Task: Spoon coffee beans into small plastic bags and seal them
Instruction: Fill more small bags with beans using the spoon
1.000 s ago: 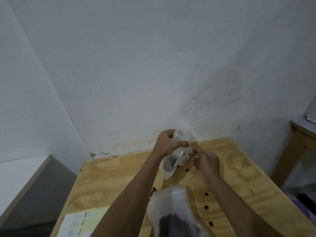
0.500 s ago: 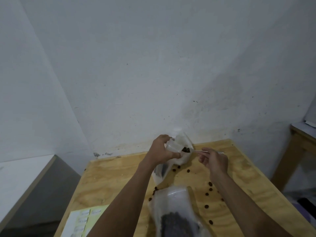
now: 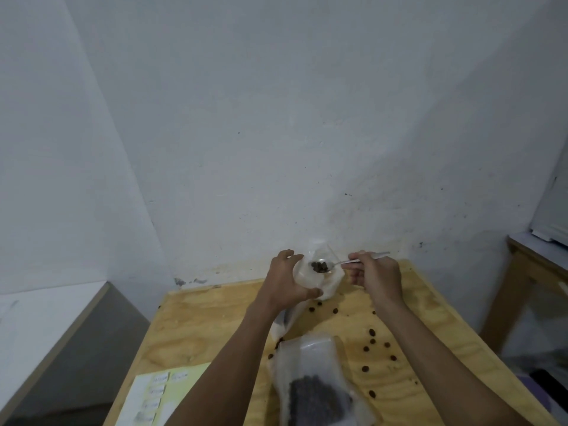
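Plywood table (image 3: 196, 327) against a white wall: near its far edge my left hand (image 3: 284, 282) grips the small bag (image 3: 310, 272), mouth held wide, so my right hand (image 3: 376, 276), pinching the spoon (image 3: 341, 263), can tip beans (image 3: 319, 267) in cleanly.
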Demonstrator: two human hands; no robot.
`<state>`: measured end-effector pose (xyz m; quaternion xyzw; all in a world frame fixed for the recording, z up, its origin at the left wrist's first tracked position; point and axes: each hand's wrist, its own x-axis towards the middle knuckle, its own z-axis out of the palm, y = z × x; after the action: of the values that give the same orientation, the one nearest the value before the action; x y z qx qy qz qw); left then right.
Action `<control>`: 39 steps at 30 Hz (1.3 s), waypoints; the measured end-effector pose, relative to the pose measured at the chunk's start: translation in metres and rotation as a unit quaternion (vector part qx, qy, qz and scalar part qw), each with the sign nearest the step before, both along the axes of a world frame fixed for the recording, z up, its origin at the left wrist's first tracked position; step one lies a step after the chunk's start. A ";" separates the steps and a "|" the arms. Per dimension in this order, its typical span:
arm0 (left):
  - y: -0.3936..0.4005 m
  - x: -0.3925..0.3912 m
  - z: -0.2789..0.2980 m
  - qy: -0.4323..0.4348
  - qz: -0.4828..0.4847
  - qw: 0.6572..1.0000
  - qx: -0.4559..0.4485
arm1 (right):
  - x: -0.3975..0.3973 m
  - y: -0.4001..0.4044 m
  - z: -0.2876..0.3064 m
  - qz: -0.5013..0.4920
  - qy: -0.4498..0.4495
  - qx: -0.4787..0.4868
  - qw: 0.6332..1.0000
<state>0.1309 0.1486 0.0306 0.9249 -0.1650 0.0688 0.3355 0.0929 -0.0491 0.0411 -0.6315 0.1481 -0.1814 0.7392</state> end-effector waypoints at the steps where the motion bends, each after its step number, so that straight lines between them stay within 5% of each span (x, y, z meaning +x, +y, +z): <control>1: -0.001 -0.001 0.001 -0.002 -0.006 1.000 -0.004 | -0.002 0.004 0.001 0.025 -0.003 -0.047 0.999; 4: -0.001 -0.003 0.006 -0.008 -0.007 1.000 -0.021 | -0.004 0.012 0.003 0.057 -0.041 -0.170 0.983; 10: 0.017 0.010 0.009 0.022 0.046 0.986 -0.159 | 0.009 0.004 -0.009 -0.123 -0.071 -0.172 0.975; 15: 0.013 0.035 0.015 0.096 0.027 0.976 -0.196 | 0.033 0.000 -0.046 -0.077 -0.010 -0.249 0.965; 23: -0.016 0.062 0.011 0.173 -0.022 0.977 -0.124 | 0.052 0.008 -0.075 -0.001 -0.026 -0.296 0.955; 27: -0.012 0.068 0.005 0.176 -0.002 0.970 -0.168 | 0.053 0.004 -0.085 0.016 -0.042 -0.326 0.944; 33: -0.016 0.070 0.010 0.211 -0.004 0.941 -0.265 | 0.058 0.001 -0.074 0.010 0.035 -0.198 0.980; 39: -0.024 0.069 0.016 0.220 -0.023 0.938 -0.267 | 0.057 0.000 -0.064 0.011 0.108 0.061 0.992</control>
<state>0.2000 0.1249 0.0469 0.7894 -0.0841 -0.1030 0.5993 0.1504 -0.0494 -0.0226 -0.6022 0.2309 -0.0951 0.7583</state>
